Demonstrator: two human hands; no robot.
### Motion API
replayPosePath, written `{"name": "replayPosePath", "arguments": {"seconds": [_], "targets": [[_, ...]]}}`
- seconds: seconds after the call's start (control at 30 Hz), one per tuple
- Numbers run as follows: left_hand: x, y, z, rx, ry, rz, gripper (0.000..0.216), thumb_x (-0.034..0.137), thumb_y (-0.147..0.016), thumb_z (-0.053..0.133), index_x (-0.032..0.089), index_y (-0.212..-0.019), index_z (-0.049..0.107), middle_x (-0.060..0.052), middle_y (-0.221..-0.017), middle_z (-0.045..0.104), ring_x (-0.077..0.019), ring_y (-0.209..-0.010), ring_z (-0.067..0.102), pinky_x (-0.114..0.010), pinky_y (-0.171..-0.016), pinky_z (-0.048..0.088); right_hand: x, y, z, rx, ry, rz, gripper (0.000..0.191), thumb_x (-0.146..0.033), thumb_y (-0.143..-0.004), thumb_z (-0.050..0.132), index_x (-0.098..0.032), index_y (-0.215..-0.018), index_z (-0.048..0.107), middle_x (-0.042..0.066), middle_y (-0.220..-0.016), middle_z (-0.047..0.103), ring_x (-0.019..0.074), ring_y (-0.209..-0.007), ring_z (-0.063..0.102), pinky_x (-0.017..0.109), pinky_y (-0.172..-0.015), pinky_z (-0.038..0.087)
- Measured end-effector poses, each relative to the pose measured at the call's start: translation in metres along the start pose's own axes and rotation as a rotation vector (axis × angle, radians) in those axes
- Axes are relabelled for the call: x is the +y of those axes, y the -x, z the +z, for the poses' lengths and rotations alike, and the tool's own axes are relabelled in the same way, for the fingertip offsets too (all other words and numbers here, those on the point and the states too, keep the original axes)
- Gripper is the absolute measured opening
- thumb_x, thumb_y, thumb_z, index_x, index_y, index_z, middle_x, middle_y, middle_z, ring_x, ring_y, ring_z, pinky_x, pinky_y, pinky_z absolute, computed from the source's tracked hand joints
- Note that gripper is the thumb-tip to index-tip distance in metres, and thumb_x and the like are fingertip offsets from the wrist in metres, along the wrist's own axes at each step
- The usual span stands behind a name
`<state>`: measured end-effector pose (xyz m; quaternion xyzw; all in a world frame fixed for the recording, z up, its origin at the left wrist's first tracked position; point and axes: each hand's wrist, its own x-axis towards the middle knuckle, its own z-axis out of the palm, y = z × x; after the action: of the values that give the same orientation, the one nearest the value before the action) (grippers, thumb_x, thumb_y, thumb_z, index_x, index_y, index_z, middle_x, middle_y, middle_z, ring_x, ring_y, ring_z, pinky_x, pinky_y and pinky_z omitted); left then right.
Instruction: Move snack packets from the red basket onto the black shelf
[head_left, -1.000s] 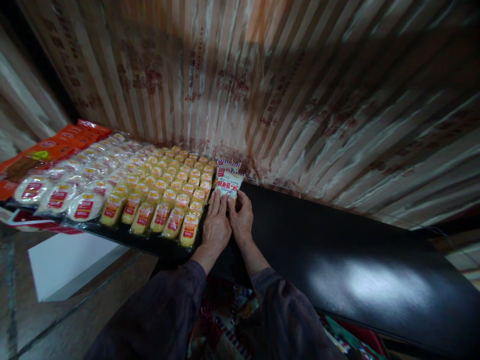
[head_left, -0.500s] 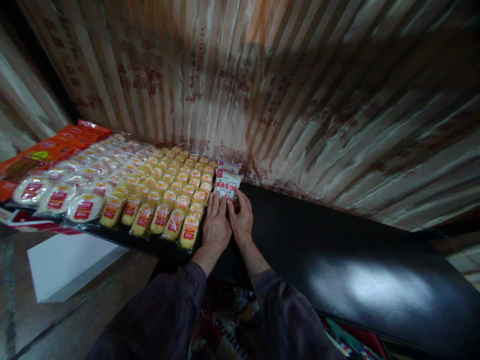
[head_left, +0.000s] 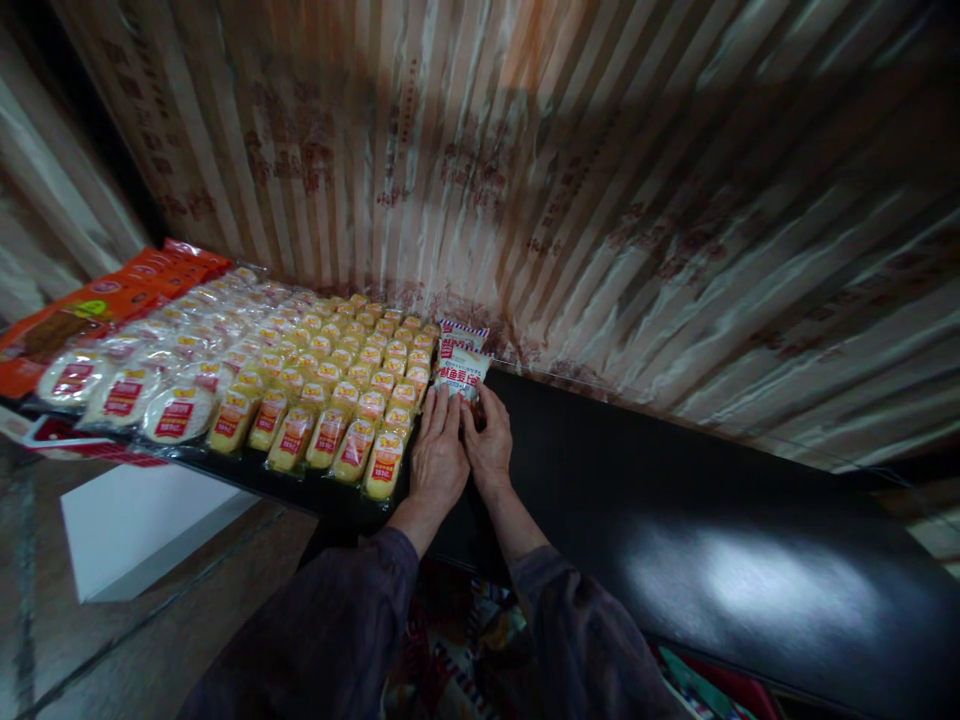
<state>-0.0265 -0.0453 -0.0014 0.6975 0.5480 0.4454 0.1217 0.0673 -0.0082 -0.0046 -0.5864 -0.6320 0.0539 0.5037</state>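
Both of my hands rest on the black shelf (head_left: 675, 520) and hold a white snack packet with red print (head_left: 459, 372). My left hand (head_left: 437, 452) has its fingers stretched along the packet's left side, beside the rows of yellow wrapped cakes (head_left: 337, 400). Fingers of my right hand (head_left: 489, 442) curl on the packet's lower right edge. A second packet of the same kind (head_left: 459, 338) stands just behind it against the curtain.
Round pale cakes in clear wrap (head_left: 120, 390) and orange packets (head_left: 112, 295) lie further left on the shelf. A striped plastic curtain (head_left: 600, 200) hangs behind. A white box (head_left: 142, 525) sits on the floor below, and more packets (head_left: 450, 650) lie under my arms.
My hands and the packet have hardly moved; the view has shifted slightly and the packet sits a little lower on the shelf.
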Motion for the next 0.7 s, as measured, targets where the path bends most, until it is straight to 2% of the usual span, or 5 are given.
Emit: {"name": "replayPosePath", "arguments": {"seconds": [0.13, 0.37, 0.7], "targets": [[-0.0002, -0.0003, 0.0003, -0.006, 0.022, -0.007, 0.061, 0.002, -0.081, 0.039, 0.013, -0.141, 0.04, -0.011, -0.152, 0.033, -0.0232, -0.144, 0.018, -0.045, -0.115, 0.032, -0.0001, 0.0007, -0.0001, -0.016, 0.0, 0.033, 0.042, -0.041, -0.086, 0.05, -0.02, -0.122, 0.059, 0.012, -0.121, 0.062, 0.023, -0.111, 0.056, 0.044, -0.096, 0.046], [-0.0007, -0.0003, 0.0017, 0.011, 0.004, 0.003, 0.056, 0.003, -0.082, 0.039, 0.008, -0.138, 0.042, -0.014, -0.151, 0.034, -0.024, -0.144, 0.018, -0.045, -0.116, 0.03, -0.0032, 0.0013, -0.0023, 0.012, 0.007, -0.008, 0.044, -0.041, -0.086, 0.05, -0.019, -0.124, 0.058, 0.013, -0.125, 0.06, 0.0232, -0.116, 0.054, 0.044, -0.099, 0.044], [-0.0015, -0.0001, 0.0024, 0.01, 0.009, 0.013, 0.058, 0.003, -0.082, 0.039, 0.011, -0.139, 0.041, -0.013, -0.151, 0.035, -0.0241, -0.144, 0.019, -0.046, -0.114, 0.033, -0.0012, 0.0017, -0.0012, -0.016, 0.009, 0.019, 0.04, -0.041, -0.087, 0.049, -0.022, -0.118, 0.063, 0.011, -0.121, 0.062, 0.0223, -0.115, 0.055, 0.043, -0.099, 0.044]]}}
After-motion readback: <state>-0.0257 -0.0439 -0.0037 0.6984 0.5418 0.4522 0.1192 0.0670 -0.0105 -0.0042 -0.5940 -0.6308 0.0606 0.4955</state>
